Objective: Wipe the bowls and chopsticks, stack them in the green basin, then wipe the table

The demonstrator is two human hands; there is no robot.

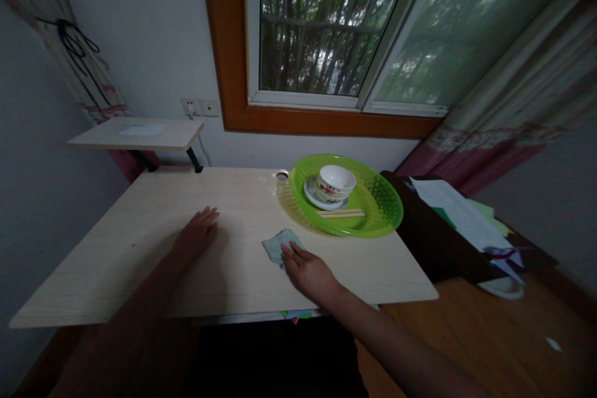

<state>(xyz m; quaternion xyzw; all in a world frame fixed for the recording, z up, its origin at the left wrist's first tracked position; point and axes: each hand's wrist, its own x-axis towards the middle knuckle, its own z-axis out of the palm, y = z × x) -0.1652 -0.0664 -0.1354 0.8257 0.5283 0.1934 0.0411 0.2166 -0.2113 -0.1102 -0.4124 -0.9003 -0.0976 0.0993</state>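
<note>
A small grey-green cloth (278,246) lies spread on the pale wooden table (242,286), left of the tray's front edge. My right hand (308,270) is on the cloth's right side, fingers closed on it; part of the cloth is hidden beneath them. Further left, my left hand (198,231) rests flat on the tabletop with its fingers stretched out and nothing in it. On the table's right side stands a green round tray (380,221). It bears stacked white bowls (336,180) with a red pattern, a plate (313,196) under them, and several chopsticks (341,214).
A small raised shelf (177,134) stands at the table's back left. Behind the table are a wall socket (190,107) and a window (336,37). Right of the table, papers (459,211) lie on a dark piece of furniture (429,242). Curtains (517,106) hang at both sides.
</note>
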